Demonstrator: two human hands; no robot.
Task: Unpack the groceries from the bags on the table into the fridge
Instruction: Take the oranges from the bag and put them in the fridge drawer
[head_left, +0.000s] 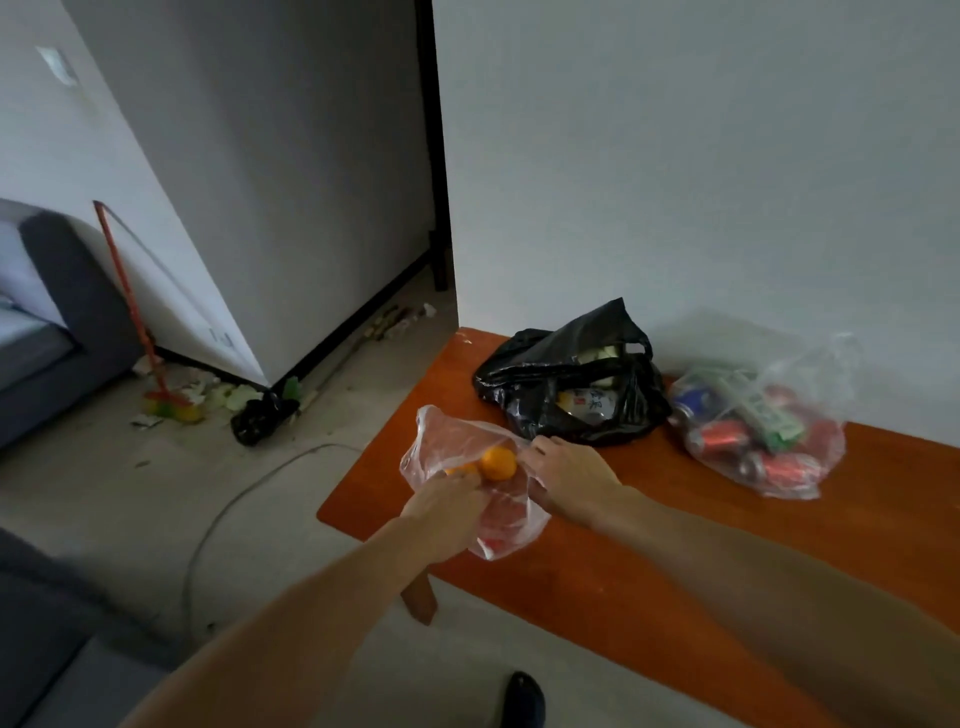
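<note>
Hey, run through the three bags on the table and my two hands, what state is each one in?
fruit bag: open, mouth pulled apart, oranges inside.
left hand: at the bag's mouth, fingers by an orange; grip unclear.
right hand: pinches the fruit bag's rim.
black bag: open, packets showing inside.
can bag: slumped on the table, full of cans; mouth unclear.

A reddish-orange wooden surface (649, 545) carries a glossy black plastic bag (545, 384). Left of it, a clear plastic bag (441, 441) shows round orange fruit (498, 463); right, another clear bag (810, 415) shows red and blue cans (724, 437).
</note>
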